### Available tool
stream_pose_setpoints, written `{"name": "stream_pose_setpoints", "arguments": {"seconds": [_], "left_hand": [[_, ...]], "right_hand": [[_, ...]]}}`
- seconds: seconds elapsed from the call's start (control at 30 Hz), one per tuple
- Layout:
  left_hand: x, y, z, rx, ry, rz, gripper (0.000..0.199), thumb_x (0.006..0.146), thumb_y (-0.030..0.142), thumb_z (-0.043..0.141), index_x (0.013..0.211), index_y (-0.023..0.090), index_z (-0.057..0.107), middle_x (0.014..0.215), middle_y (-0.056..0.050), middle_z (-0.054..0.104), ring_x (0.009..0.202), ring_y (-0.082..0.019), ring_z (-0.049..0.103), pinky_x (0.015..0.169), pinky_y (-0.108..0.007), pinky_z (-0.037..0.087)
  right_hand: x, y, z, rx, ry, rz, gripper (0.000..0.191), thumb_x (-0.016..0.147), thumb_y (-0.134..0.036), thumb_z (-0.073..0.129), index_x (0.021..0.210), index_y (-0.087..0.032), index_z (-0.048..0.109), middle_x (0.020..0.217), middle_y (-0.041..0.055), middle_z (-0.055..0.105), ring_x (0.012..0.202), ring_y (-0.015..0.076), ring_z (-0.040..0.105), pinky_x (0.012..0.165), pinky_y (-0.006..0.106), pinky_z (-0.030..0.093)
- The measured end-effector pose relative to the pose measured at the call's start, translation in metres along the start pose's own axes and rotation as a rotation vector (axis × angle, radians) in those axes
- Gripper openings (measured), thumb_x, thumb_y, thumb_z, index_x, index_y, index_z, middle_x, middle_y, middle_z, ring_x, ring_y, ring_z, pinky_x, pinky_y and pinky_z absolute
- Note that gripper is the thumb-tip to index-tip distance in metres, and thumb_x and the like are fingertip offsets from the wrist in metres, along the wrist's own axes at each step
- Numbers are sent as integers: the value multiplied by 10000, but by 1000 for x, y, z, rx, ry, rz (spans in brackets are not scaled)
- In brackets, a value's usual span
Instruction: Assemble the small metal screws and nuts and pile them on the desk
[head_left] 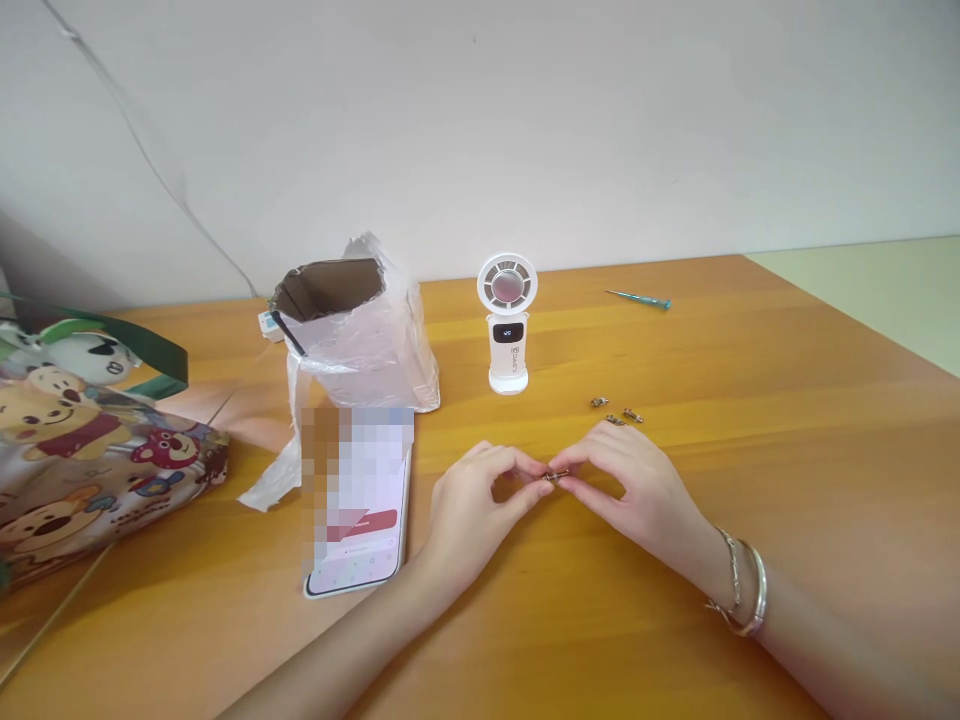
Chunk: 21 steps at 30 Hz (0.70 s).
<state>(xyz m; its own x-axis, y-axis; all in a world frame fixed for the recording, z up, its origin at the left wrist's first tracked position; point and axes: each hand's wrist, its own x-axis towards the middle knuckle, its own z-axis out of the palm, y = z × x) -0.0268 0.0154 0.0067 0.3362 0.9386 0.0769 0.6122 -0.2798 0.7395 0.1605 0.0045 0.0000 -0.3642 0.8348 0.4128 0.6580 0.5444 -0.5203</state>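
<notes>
Metallic small part, left hand pinching its left end, right hand pinching its right end

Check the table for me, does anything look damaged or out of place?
The box looks roughest: its wrapping is ragged, with a loose strip trailing onto the table beside the phone. Nothing looks spilled.

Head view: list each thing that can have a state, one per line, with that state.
Left hand: pinching the small metal part
Right hand: pinching the same part
Three loose metal parts: lying on the table
Fan: upright, display lit; cannot tell if spinning
Phone: screen lit, partly pixelated
Box: top open, wrapped in loose plastic
Teal tool: lying down
Printed bag: partly out of view
</notes>
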Motion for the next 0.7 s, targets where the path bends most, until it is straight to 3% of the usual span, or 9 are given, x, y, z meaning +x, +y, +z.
{"name": "stream_pose_setpoints", "arguments": {"seconds": [0.2, 0.33, 0.57, 0.7], "left_hand": [[1, -1, 1, -79, -28, -69, 97, 753, 341, 627, 759, 257, 677, 772, 24, 685, 756, -165, 589, 634, -262, 416], [1, -2, 3, -195, -64, -115, 130, 770, 346, 606, 773, 234, 673, 817, 9, 694, 768, -166, 605, 638, -254, 428], [3, -3, 3, -265, -62, -109, 160, 776, 361, 598, 835, 233, 675, 878, -4, 702, 834, -185, 618, 642, -256, 438], [2, -4, 2, -237, -71, -72, 194, 782, 338, 591, 959, 290, 655, 935, 22, 702, 900, -189, 609, 660, -264, 434]], "right_hand": [[0, -1, -1, -39, 23, -68, 60, 841, -224, 558, 851, -235, 615, 753, -26, 659, 716, 140, 545, 663, 302, 372], [-2, 0, 3, -21, 45, -38, 60, 828, -231, 569, 865, -230, 617, 763, -8, 636, 712, 139, 548, 661, 297, 398], [-3, -3, 10, 37, 77, -35, 219, 798, -133, 548, 948, -269, 631, 787, 11, 610, 723, 154, 558, 669, 315, 451], [2, 1, 0, 104, 128, 29, 176, 802, -156, 534, 913, -247, 635, 804, 21, 610, 754, 159, 578, 698, 318, 489]]}}
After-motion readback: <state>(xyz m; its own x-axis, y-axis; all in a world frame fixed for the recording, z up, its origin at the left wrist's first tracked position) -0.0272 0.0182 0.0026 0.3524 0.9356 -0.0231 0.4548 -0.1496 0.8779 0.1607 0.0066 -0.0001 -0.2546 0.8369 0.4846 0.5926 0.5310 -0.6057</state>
